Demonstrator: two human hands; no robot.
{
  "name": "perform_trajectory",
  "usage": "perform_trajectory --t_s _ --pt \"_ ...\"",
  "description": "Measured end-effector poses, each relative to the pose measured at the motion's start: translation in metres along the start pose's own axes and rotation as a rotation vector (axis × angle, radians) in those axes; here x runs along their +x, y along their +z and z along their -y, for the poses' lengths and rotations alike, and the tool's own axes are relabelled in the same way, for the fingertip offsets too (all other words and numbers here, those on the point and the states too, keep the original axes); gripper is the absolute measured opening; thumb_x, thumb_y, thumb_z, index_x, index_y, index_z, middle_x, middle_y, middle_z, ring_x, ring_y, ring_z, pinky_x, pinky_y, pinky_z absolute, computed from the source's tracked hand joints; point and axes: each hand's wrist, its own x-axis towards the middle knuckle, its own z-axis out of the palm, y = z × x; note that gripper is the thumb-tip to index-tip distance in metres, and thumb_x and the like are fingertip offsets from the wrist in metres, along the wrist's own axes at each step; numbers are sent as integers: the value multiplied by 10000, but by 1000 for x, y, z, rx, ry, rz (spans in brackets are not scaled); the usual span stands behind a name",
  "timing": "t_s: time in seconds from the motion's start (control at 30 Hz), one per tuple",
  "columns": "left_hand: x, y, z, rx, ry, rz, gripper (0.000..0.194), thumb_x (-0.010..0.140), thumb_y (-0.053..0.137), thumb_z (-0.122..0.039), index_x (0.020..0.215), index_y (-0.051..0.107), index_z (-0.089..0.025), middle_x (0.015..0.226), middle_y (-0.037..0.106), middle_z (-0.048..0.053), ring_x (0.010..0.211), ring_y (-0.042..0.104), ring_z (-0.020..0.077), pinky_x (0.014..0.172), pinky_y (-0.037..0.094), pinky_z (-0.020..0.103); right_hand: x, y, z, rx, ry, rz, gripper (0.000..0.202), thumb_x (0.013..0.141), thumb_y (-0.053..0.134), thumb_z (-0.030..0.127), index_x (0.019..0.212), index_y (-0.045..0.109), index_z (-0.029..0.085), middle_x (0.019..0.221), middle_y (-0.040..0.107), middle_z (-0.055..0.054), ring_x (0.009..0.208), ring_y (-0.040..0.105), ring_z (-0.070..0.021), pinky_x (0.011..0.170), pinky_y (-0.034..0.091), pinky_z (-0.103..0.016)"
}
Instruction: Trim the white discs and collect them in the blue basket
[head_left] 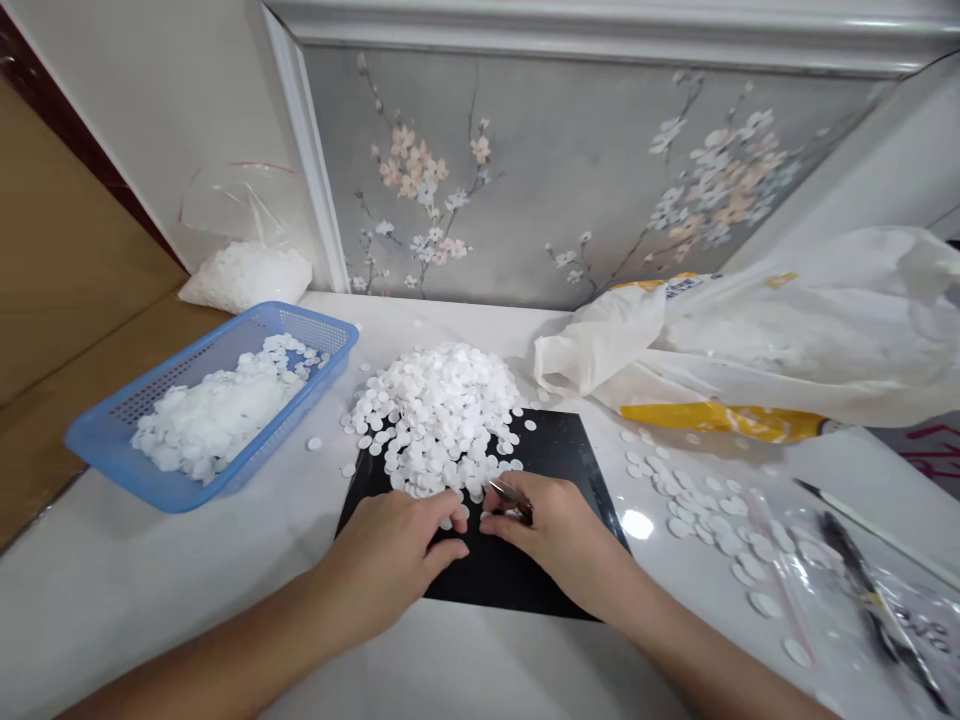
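Over the black mat (568, 456), the right hand (553, 515) pinches a metal tool (513, 495) — the left hand (391, 545) half-open beside white discs (448, 405).

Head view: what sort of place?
Probably a worktop, perhaps in a home: a white tabletop with a disc pile and blue basket, and a floral picture behind.

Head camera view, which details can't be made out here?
Dark tool: head view, partly hidden by the right hand.
Black mat: head view, near left corner hidden by the left hand.
White bag: head view, cut off by the right edge.
Lower-right writing: head view, too blurred to read.
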Motion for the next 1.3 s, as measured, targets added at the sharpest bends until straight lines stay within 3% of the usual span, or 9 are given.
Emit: perform_trajectory --t_s 0.17,0.3,0.5,0.67,0.8,0.93,1.03,1.2,1.3 --pt "2 3 4 144 -9 18 21 743 635 -259 751 652 -269 433 424 -73 410 324 120 497 153 238 -5 -3 -3 148 48 -1 108 791 550 259 712 503 203 590 476 58 506 431 -98 479 338 -223" --pt "2 0 1 137 -38 47 45 726 641 -235 686 622 -243 462 456 -63 450 366 122 499 169 234 -10 -8 4 448 109 84 120 775 519 238 723 413 213 691 550 36 494 448 -78 416 292 -199" --pt "0 3 -5 -412 -131 202 122 790 573 -297 757 520 -192 752 674 4 531 427 88 501 259 199 -14 -11 7 809 217 196 131 730 543 240 825 459 209 656 520 49 436 312 -54 389 152 -194" --pt "1 4 -7 -774 -321 196 189 781 601 -342 810 499 -186 734 703 12 366 119 19 393 69 218 -20 -11 4 920 327 189 228 741 616 379 822 578 169 625 508 24 477 345 -63 459 237 -215" --pt "3 3 -5 -864 -355 155 203 784 606 -344 860 543 -168 778 719 59 342 112 1 383 39 227 -22 -15 7 1009 385 151 212 709 654 366 763 599 168 645 558 -9 448 306 -56 408 153 -213" --pt "3 4 -3 -893 -359 149 193 791 602 -328 885 549 -168 886 728 98 332 122 -10 377 43 223 -22 -18 7 1047 415 130 151 685 658 294 747 589 176 698 570 -18 470 316 -63 384 101 -200" --pt "2 5 -2 -894 -349 152 184 788 610 -332 842 545 -169 788 726 68 335 122 -8 383 43 222 -22 -18 6 1009 399 130 174 676 688 304 772 610 182 683 513 5 492 305 -64 384 116 -185" --pt "1 5 -1 -905 -359 148 199 780 624 -342 844 549 -169 812 728 68 334 121 -12 392 41 228 -23 -18 4 1000 391 200 393 758 589 534 899 659 173 735 457 -20 578 391 -114 439 293 -218" --pt "2 5 -1 -917 -363 162 211 776 626 -341 861 553 -162 876 731 98 332 128 -14 393 37 231 -23 -15 2 771 258 155 442 831 494 550 978 648 163 721 444 -15 601 414 -130 495 354 -244"
